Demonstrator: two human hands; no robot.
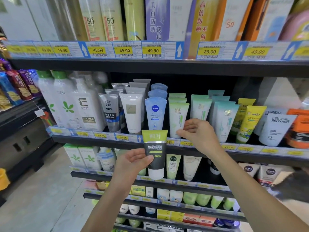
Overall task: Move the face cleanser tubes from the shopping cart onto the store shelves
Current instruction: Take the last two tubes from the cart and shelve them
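The left hand (133, 162) grips a green-and-black men's cleanser tube (155, 153) cap-down, held up in front of the middle shelf (87, 139) just below a blue NIVEA tube (155, 113). To its right, the right hand (195, 133) pinches the lower right edge of a pale green tube (177, 118) standing at the shelf's near edge, among rows of other tubes.
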